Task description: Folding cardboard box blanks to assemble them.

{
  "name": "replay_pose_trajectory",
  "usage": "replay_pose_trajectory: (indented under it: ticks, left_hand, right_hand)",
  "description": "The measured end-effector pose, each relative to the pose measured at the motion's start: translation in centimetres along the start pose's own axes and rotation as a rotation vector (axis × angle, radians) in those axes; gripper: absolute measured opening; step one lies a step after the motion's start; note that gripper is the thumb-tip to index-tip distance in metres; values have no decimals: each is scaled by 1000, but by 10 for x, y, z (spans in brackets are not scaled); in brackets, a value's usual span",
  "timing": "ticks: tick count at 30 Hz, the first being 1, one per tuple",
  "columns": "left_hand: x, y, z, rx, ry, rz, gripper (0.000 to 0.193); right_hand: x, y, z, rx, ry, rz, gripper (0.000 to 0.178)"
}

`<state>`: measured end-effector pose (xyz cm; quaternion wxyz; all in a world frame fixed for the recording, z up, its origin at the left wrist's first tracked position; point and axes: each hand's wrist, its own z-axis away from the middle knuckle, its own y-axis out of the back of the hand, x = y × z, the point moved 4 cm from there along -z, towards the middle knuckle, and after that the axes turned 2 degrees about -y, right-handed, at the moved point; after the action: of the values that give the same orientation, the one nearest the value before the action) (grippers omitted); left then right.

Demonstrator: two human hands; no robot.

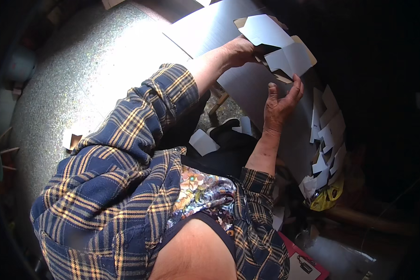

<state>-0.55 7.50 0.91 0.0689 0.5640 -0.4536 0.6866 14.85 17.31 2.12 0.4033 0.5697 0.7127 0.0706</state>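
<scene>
Some white card | left hand apparently pinching edge | right hand spread at lower edge | pile well apart

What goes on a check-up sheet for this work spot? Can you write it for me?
Surface: smooth grey table, brightly lit at its far left.
Job's things: white carton, flaps spread.
Clutter: white card pieces in a row at right, yellow bag, pink clipboard.
Hands: left hand grips the carton; right hand, fingers spread, is at its lower edge.
Cables: nothing seen for certain; the right side is dark.
Surroundings: speckled floor, brightly lit.
</scene>
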Motion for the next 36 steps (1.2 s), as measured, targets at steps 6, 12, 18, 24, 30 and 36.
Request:
replay_pose_trajectory:
  ticks: [6,12,18,24,30,36]
  left_hand:
    - [23,-19,6,-103,-157,-313,38]
    - [4,1,-8,-102,-77,-85,29]
    - [6,1,-6,-170,-148,-116,28]
    - [-5,11,-21,-132,-521,-921,37]
    - [-9,9,-19,0,-630,-923,79]
    - [26,-21,27,-208,-443,-737,72]
  right_hand:
    - [-13,8,-9,68,81,216,68]
    - [-20,-6,-14,1,67,177,46]
    - [9,8,-4,-41,-62,157,31]
    - [-46,-10,-22,-72,81,-43,41]
    - [-72,-25,-26,0,283,199,67]
    - [-64,-17,-24,32,266,312,63]
